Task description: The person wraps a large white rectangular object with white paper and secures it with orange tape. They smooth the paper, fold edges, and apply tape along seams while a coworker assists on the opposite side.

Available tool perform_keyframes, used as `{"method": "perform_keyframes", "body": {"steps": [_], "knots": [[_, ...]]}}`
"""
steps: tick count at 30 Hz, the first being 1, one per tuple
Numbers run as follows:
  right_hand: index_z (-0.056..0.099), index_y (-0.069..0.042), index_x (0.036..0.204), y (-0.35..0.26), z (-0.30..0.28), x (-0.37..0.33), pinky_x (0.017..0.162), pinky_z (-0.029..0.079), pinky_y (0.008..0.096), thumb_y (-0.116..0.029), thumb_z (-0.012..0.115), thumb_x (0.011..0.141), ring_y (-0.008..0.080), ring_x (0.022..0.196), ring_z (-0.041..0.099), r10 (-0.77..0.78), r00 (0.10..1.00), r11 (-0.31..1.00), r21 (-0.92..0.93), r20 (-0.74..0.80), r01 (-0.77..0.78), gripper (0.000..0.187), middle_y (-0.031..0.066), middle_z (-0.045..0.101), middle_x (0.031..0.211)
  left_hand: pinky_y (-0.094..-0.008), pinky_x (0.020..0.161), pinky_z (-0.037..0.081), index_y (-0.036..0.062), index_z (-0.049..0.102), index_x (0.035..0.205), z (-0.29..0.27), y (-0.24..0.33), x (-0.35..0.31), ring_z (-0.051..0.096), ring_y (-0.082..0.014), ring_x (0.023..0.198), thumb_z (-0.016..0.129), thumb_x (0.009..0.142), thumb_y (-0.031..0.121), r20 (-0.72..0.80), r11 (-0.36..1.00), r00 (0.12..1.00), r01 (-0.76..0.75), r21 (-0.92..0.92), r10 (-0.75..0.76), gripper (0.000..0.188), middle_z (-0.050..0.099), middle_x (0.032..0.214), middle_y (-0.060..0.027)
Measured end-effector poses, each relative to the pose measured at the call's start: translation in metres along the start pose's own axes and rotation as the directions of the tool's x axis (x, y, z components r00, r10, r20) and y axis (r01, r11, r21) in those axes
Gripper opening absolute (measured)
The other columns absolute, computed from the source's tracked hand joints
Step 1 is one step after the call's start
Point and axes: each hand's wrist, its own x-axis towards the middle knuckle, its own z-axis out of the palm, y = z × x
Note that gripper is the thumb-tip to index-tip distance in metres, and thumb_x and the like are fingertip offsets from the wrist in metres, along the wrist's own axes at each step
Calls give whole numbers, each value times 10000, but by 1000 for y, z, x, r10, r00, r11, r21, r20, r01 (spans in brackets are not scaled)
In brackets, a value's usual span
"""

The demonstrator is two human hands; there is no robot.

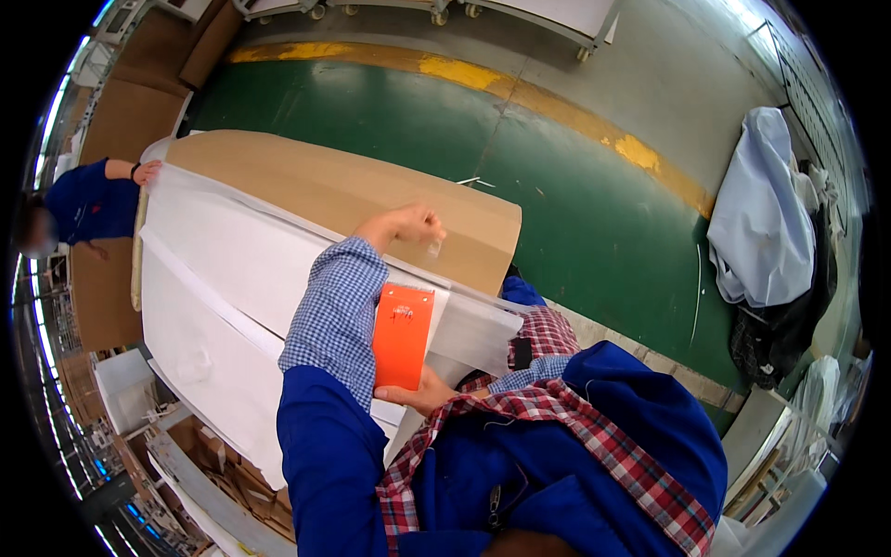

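My left hand (405, 226) reaches out over the brown sheet with its fingers closed. From its fingertips hangs a small piece of clear tape or film (434, 249). Closer to my body, my right hand (427, 392) grips the lower end of a flat orange rectangular piece (403, 334), thumb on its face. Two rivets and dark handwriting show near its top. Beneath it lie large white panels (232, 269) with thin translucent film (469, 330) along one edge. A brown cardboard sheet (343, 190) lies on the far side.
At the far left a person in blue (93, 202) has a hand on the panel's corner. Cardboard scraps fill a bin (218, 469) at lower left. Wheeled carts (548, 23) stand beyond the green floor (594, 195). A grey-white cover (766, 213) hangs at the right.
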Motion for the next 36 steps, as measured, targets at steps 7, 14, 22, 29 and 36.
{"method": "perform_keyframes", "body": {"steps": [7, 14, 22, 29, 36], "knots": [[510, -42, 1186, 30, 5, -3, 914, 412, 290, -173, 705, 826, 132, 1032, 525, 129, 990, 988, 73, 57, -133, 430, 24, 571, 1086, -266, 757, 447, 39, 627, 1075, 23, -24, -10, 558, -119, 836, 700, 792, 171, 107, 998, 994, -17, 58, 10, 321, 620, 876, -20], [527, -43, 1187, 56, 3, -5, 942, 403, 284, -169, 702, 829, 127, 1066, 527, 193, 978, 979, 57, 79, -197, 418, 37, 581, 1133, -296, 761, 451, 49, 643, 1032, 31, -21, -24, 581, -177, 838, 719, 751, 258, 27, 987, 1000, -13, 158, 9, 358, 625, 897, -57], [488, -44, 1216, 58, -3, -2, 952, 409, 301, -152, 689, 833, 148, 1073, 534, 297, 951, 950, 76, 85, -304, 446, 42, 573, 1151, -388, 882, 391, 45, 635, 949, 43, 4, -39, 575, -281, 895, 699, 729, 286, -159, 794, 985, 154, 589, -74, 333, 636, 975, -96], [489, -66, 1197, 46, 4, 6, 954, 427, 382, -200, 636, 865, 221, 1089, 541, 344, 938, 875, 375, -37, -306, 387, 64, 568, 1148, -362, 899, 427, 37, 626, 1021, 99, -46, -200, 567, -284, 1014, 615, 828, 135, -931, 937, 166, 74, 341, 326, 216, 628, 1083, -99], [499, -62, 1124, 42, 8, 12, 913, 449, 383, -329, 525, 927, 264, 1002, 591, 286, 956, 901, 357, -60, -247, 333, 91, 598, 1042, -506, 1064, 233, 68, 524, 1234, 316, -144, -298, 327, -348, 1307, 609, 835, 325, -962, 890, 258, 413, 194, 90, 482, 366, 1414, -159]]}}
